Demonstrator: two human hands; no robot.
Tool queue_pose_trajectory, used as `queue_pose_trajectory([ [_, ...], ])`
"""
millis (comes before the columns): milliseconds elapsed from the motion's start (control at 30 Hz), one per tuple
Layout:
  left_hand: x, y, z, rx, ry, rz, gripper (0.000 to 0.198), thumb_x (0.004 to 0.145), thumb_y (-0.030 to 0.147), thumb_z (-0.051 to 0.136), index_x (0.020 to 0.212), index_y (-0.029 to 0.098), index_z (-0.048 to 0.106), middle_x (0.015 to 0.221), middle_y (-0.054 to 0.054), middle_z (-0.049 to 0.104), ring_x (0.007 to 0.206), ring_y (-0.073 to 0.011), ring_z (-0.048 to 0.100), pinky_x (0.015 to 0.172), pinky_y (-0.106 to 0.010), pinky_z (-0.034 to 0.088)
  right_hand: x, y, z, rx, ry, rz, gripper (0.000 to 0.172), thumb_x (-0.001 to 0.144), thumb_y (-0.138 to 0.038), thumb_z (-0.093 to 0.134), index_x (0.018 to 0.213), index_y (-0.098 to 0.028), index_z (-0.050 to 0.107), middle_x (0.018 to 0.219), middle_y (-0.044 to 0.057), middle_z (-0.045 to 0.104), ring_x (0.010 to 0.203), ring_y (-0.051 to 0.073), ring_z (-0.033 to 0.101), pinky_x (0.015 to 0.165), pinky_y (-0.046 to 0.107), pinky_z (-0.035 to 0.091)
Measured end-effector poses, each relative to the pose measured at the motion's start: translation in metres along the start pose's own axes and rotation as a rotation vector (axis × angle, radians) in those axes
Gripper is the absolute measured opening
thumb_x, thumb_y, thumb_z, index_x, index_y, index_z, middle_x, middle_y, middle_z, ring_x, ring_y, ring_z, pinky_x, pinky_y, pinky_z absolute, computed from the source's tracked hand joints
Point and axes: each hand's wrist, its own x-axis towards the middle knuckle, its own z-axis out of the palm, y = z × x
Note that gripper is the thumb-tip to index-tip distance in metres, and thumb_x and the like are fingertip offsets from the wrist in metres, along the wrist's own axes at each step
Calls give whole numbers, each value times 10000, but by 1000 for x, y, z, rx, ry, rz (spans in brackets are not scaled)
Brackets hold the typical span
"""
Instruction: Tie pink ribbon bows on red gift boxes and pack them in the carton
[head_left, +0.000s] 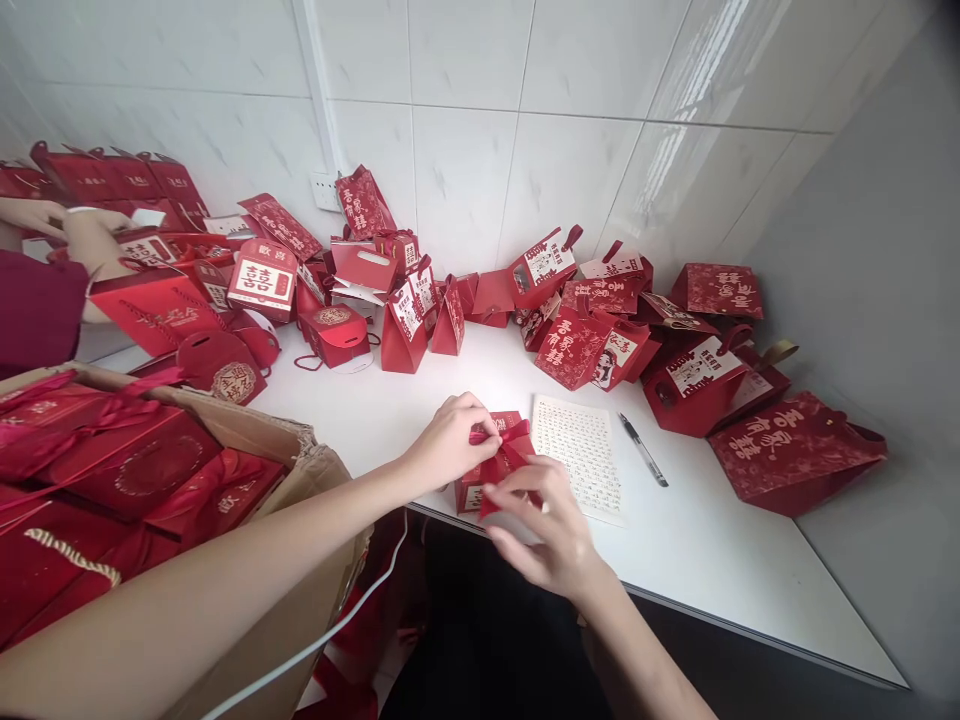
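Observation:
A small red gift box (471, 492) stands at the table's front edge, partly covered by my hands. On its upper part sits a red ribbon bow (516, 434). My left hand (461, 437) is closed in a pinch on the bow's left loop. In front of the box, my right hand (546, 525) has its fingers apart, close to a hanging ribbon tail; I see nothing gripped in it. Just right of the box lies a handwritten sheet of paper (581, 450), with a black pen (643, 450) beside it.
Many red gift boxes (570, 348) line the wall side of the white table (750, 560). At left, a cardboard carton (330, 470) holds ribboned red boxes. A white cable (330, 632) hangs below the edge. Another person's arm (90, 240) reaches among boxes at far left.

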Motion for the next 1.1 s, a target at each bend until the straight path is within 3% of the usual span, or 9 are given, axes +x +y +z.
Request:
queue_pose_trajectory([
  [67,0,0,-1,5,-11,8,66,757,216,570,706,197,607,875,-26,554,912,-193,532,854,-355,426,-6,-1,-13,-53,122,283,177,860,-298,459,924,-189,583,824,61,561,778,190,548,680,363,453],
  [133,0,0,-2,9,-11,7,61,759,218,567,715,196,601,869,-26,550,908,-192,529,851,-358,427,-13,-2,-23,-59,142,647,287,899,-363,367,758,-195,552,700,34,537,667,170,526,593,305,422],
  [200,0,1,-1,14,-1,8,47,757,212,568,723,193,595,866,-23,548,906,-189,525,851,-360,426,-17,-3,-26,16,0,922,418,907,-445,314,635,-197,511,593,14,511,573,152,497,537,274,388],
  [267,0,1,0,21,9,15,42,757,207,567,725,193,591,868,-20,547,909,-188,520,850,-362,425,-18,-4,-23,129,-141,1047,484,881,-525,329,581,-190,509,554,13,506,546,148,487,514,262,370],
  [500,-2,2,1,32,13,12,62,765,196,549,728,194,598,876,-22,549,914,-191,519,847,-366,423,-13,-2,-10,395,-114,989,439,835,-528,430,559,-188,462,538,-16,440,541,122,422,529,244,349],
  [767,0,2,-2,8,2,3,84,753,199,558,682,194,603,861,-17,561,896,-186,539,855,-356,420,-19,-1,-9,417,-44,975,417,807,-482,444,505,-199,392,516,-23,399,510,109,364,478,235,318],
  [933,0,2,-2,19,-4,9,76,762,221,563,705,196,606,857,-18,549,886,-186,534,843,-355,428,-25,-2,-10,479,17,951,431,819,-479,431,492,-198,422,511,-7,449,516,121,425,502,248,358],
  [1000,1,1,-2,24,2,5,69,764,217,565,715,195,608,856,-17,545,885,-184,533,840,-350,429,-29,-10,-6,550,-24,937,456,829,-521,405,522,-190,472,525,2,484,523,125,460,517,253,376],
  [1100,2,1,-1,31,13,-2,56,761,206,569,722,193,607,857,-16,541,892,-182,529,848,-344,422,-27,-28,10,618,-239,974,456,828,-546,425,584,-173,524,543,2,515,519,116,480,516,241,372],
])
